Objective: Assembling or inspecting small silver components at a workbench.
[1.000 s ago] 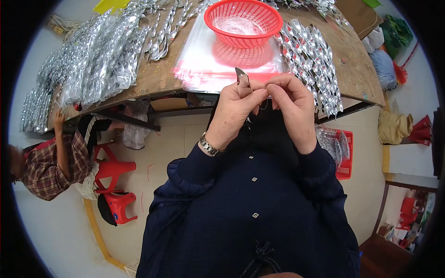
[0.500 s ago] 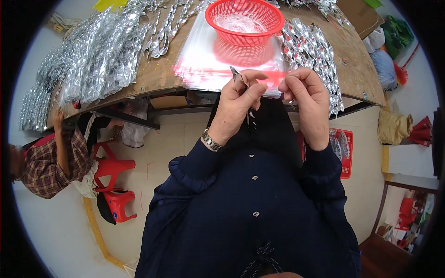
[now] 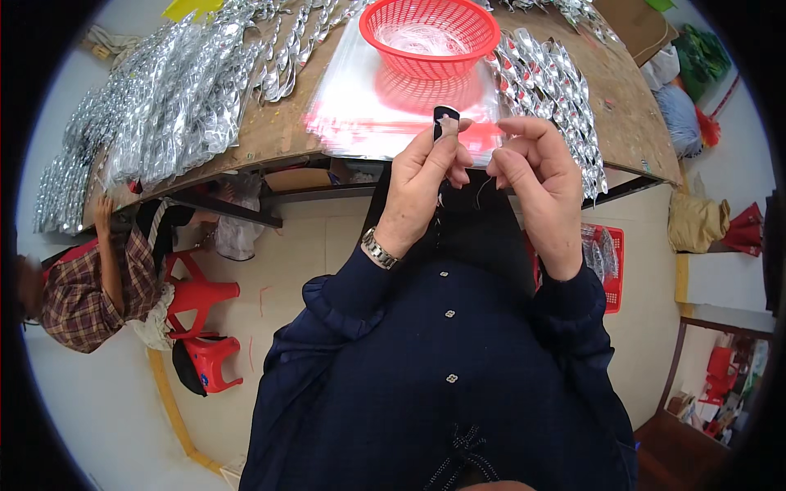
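Note:
My left hand (image 3: 416,195) is closed, its thumb and fingertips pinching the flat end of a shiny foil spiral strip (image 3: 445,114). That end looks dark and stands up above the thumb; the rest hangs partly hidden below the hand. To its right, my right hand (image 3: 544,196) has its thumb bent against the fingers, with the index finger raised apart. A thin clear thread (image 3: 481,193) curves down from these fingertips. Whether the thread is tied to the strip is too fine to make out. Both hands are above the table's front edge, before a stack of clear plastic bags (image 3: 348,110).
A red basket (image 3: 434,67) holding fine clear threads (image 3: 422,39) stands on the bags. Silver spiral strips (image 3: 176,106) cover the table's left, more strips (image 3: 548,98) its right. A person in a checked shirt (image 3: 78,299) is at left, near red stools (image 3: 196,299). A red crate (image 3: 612,270) stands right.
My left hand has turned, tilting the strip's end upright between the fingers. My right hand's index finger has lifted away from the thumb, and the thread now shows below it.

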A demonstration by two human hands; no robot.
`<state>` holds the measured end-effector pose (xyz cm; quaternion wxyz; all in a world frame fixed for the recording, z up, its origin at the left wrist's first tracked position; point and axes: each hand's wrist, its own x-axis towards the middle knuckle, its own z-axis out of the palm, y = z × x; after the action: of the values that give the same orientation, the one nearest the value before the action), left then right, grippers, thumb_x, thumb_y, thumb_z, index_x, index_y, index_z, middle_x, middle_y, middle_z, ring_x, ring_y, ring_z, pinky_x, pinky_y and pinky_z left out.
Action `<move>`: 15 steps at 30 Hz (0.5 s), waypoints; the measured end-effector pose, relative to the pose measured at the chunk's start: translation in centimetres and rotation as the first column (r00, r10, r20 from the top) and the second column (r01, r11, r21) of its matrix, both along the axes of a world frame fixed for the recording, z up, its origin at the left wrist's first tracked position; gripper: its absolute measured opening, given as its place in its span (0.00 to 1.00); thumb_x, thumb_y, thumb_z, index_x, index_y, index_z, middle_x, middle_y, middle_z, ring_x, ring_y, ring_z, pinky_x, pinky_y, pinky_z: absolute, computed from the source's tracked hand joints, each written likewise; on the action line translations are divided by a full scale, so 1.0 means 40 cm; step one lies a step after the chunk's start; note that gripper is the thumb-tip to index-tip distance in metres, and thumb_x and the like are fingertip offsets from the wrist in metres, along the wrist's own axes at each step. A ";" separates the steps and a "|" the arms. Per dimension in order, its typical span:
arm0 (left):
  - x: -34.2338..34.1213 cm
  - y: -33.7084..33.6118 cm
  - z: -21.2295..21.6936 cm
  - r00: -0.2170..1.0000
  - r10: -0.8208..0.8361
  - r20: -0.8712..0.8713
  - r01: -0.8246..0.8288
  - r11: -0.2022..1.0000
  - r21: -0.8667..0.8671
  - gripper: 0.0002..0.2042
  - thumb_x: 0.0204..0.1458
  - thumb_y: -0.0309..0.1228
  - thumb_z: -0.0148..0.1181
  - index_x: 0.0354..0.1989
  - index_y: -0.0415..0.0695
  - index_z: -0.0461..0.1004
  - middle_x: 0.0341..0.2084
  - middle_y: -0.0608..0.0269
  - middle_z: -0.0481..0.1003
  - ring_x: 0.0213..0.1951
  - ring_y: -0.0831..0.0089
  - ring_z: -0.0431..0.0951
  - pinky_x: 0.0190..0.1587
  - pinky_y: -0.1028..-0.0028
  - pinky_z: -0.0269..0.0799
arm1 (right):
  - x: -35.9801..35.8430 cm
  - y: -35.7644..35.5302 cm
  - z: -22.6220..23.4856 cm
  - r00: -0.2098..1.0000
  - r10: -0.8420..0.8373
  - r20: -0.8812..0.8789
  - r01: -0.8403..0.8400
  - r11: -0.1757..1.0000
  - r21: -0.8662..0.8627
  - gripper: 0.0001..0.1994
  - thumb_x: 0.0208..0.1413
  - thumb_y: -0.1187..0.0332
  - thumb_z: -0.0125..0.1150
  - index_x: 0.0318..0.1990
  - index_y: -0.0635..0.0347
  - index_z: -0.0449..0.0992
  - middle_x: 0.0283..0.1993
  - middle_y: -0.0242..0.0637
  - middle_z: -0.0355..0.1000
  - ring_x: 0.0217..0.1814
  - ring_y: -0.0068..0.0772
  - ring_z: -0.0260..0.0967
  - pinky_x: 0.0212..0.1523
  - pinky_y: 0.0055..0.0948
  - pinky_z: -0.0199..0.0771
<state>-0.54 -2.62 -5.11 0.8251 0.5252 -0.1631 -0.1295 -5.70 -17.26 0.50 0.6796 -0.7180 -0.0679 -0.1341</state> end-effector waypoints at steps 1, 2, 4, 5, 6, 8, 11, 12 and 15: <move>0.001 0.000 -0.004 1.000 0.000 0.000 0.000 1.000 0.000 0.18 0.65 0.36 0.44 0.55 0.34 0.66 0.28 0.69 0.69 0.29 0.82 0.69 0.34 0.80 0.66 | 0.000 0.000 0.002 1.000 0.000 0.000 0.000 1.000 0.000 0.11 0.60 0.76 0.52 0.50 0.65 0.68 0.31 0.30 0.70 0.32 0.15 0.65 0.34 0.16 0.65; 0.003 -0.001 -0.013 1.000 -0.007 0.008 0.007 1.000 -0.018 0.19 0.65 0.36 0.43 0.56 0.33 0.65 0.29 0.69 0.69 0.30 0.82 0.69 0.35 0.80 0.66 | 0.000 0.001 0.003 1.000 0.008 -0.002 -0.008 1.000 0.006 0.13 0.60 0.76 0.52 0.52 0.65 0.66 0.31 0.30 0.70 0.32 0.16 0.65 0.34 0.16 0.65; 0.004 0.000 -0.016 1.000 -0.014 0.017 0.014 0.999 -0.037 0.20 0.65 0.37 0.43 0.57 0.32 0.64 0.29 0.69 0.69 0.31 0.81 0.69 0.37 0.79 0.66 | 0.000 0.002 0.004 1.000 0.016 -0.004 -0.016 1.000 0.011 0.14 0.60 0.76 0.52 0.54 0.65 0.65 0.30 0.30 0.70 0.32 0.16 0.65 0.34 0.16 0.64; 0.002 0.001 -0.013 0.999 -0.036 0.007 0.036 0.996 -0.087 0.21 0.65 0.37 0.43 0.58 0.32 0.64 0.30 0.69 0.68 0.32 0.81 0.68 0.38 0.78 0.65 | 0.001 0.004 0.004 1.000 0.023 -0.005 -0.023 1.000 0.010 0.15 0.60 0.76 0.52 0.54 0.65 0.65 0.30 0.30 0.69 0.32 0.16 0.65 0.34 0.16 0.64; 0.000 0.002 -0.011 0.998 -0.058 -0.001 0.057 0.989 -0.137 0.22 0.65 0.38 0.42 0.58 0.31 0.63 0.30 0.68 0.67 0.33 0.80 0.68 0.40 0.77 0.65 | 0.000 0.006 0.004 0.999 0.032 -0.006 -0.032 0.999 0.009 0.15 0.60 0.76 0.52 0.54 0.65 0.64 0.30 0.30 0.69 0.32 0.16 0.65 0.34 0.16 0.64; -0.002 -0.003 -0.015 0.999 -0.053 -0.012 0.051 0.988 -0.144 0.20 0.65 0.38 0.43 0.53 0.32 0.67 0.30 0.68 0.68 0.33 0.80 0.68 0.40 0.77 0.66 | -0.002 0.013 0.006 0.999 0.047 -0.002 -0.047 0.998 0.037 0.15 0.60 0.77 0.52 0.54 0.65 0.64 0.30 0.29 0.69 0.32 0.16 0.65 0.34 0.16 0.64; 0.002 -0.010 -0.036 0.999 -0.042 0.007 0.042 0.992 -0.118 0.17 0.64 0.37 0.44 0.44 0.34 0.71 0.30 0.66 0.67 0.32 0.79 0.68 0.39 0.77 0.66 | 0.000 0.018 0.005 0.998 0.068 0.005 -0.068 0.995 0.072 0.16 0.60 0.77 0.52 0.55 0.65 0.64 0.30 0.29 0.68 0.32 0.15 0.65 0.34 0.16 0.64; 0.003 -0.012 -0.041 0.998 -0.038 0.042 0.041 0.995 -0.087 0.16 0.64 0.37 0.44 0.39 0.35 0.71 0.29 0.66 0.67 0.32 0.78 0.68 0.39 0.76 0.67 | -0.002 0.018 0.005 0.997 0.074 0.012 -0.075 0.994 0.076 0.16 0.59 0.77 0.52 0.55 0.65 0.64 0.30 0.29 0.68 0.32 0.15 0.65 0.34 0.16 0.64; 0.000 -0.014 -0.045 0.997 -0.032 0.070 0.036 0.998 -0.061 0.15 0.64 0.36 0.45 0.32 0.35 0.68 0.30 0.65 0.67 0.33 0.77 0.69 0.39 0.76 0.67 | 0.001 0.017 0.004 0.998 0.062 0.029 -0.064 0.996 0.062 0.15 0.59 0.79 0.52 0.54 0.66 0.64 0.29 0.31 0.71 0.31 0.15 0.67 0.33 0.16 0.66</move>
<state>-0.53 -3.18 -6.91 0.8325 0.5007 -0.2044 -0.1202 -5.68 -16.57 0.64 0.7049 -0.6918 -0.0952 -0.1242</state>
